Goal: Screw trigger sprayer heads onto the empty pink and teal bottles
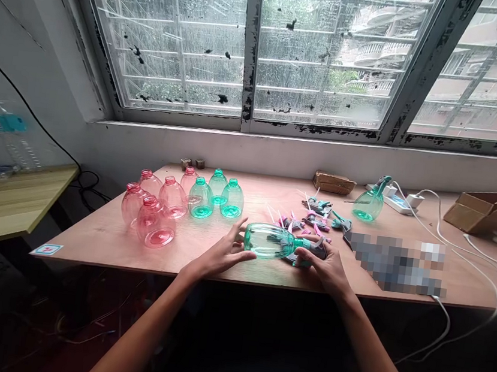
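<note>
A clear green spray bottle (269,241) lies sideways in the air over the table's front part, its base to the left. My left hand (223,249) is at the base end, thumb along the lower edge and fingers at the upper side. At the other end, my right hand (322,267) grips the neck and the dark grey spray head (317,249). Behind the bottle lie several loose spray heads (316,221) in pink, green and grey, with thin tubes. The held bottle and right hand partly hide them.
Several pink bottles (156,226) and three green bottles (232,199) stand open on the left of the table (202,265). An assembled green spray bottle (368,203) stands back right, near a power strip (398,203), white cables and a cardboard box (485,212). A blurred patch (395,264) covers something front right.
</note>
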The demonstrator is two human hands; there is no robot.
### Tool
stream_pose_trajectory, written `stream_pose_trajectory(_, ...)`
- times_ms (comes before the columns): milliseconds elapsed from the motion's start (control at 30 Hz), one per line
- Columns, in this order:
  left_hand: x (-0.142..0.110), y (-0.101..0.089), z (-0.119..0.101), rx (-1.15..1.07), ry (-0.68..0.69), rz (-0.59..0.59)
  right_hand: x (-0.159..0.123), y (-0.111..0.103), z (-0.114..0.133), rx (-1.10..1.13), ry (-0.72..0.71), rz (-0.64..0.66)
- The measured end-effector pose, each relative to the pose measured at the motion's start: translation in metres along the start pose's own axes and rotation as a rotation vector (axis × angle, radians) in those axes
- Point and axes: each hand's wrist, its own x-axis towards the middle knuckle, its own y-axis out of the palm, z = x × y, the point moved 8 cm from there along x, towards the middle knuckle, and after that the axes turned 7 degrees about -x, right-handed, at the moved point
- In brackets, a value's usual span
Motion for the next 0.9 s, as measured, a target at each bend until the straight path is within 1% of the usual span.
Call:
stream_pose_trajectory(67,0.000,-0.001,-0.002,0.042,-0.005,-0.007,0.000,0.000,0.000,-0.010,-0.001,-0.002)
stream_pose_trajectory(200,-0.001,-0.002,-0.015,0.166,0.110,-0.012,0.000,0.000,0.000,-0.037,-0.003,-0.002)
stream_pose_trajectory(267,-0.003,-0.001,-0.017,0.183,0.127,-0.016,0.000,0.000,0.000,-0.041,0.000,-0.001)
stream_pose_trajectory(367,-0.003,0.002,-0.011,0.094,0.082,0.025,0.000,0.000,0.000,-0.043,0.003,0.000)
stream_pose_trajectory(467,-0.002,0.002,-0.004,-0.008,0.015,0.013,0.000,0.001,-0.001,-0.044,0.017,0.003)
stream_pose_trajectory(533,-0.001,0.001,-0.001,-0.020,-0.012,0.010,0.000,0.001,-0.001,-0.049,0.022,0.007)
stream_pose_trajectory(633,0.000,0.002,0.001,0.023,-0.001,0.019,0.000,0.001,-0.001,-0.049,0.013,0.008)
stream_pose_trajectory(767,0.000,-0.002,0.001,0.105,0.034,-0.028,0.001,0.002,-0.002,-0.045,0.014,0.024)
stream_pose_trajectory(833,0.000,-0.001,-0.001,0.099,0.050,-0.024,0.001,0.003,-0.003,-0.048,0.021,0.034)
stream_pose_trajectory(900,0.000,0.000,-0.001,0.042,0.028,0.002,0.000,0.002,-0.003,-0.050,0.022,0.029)
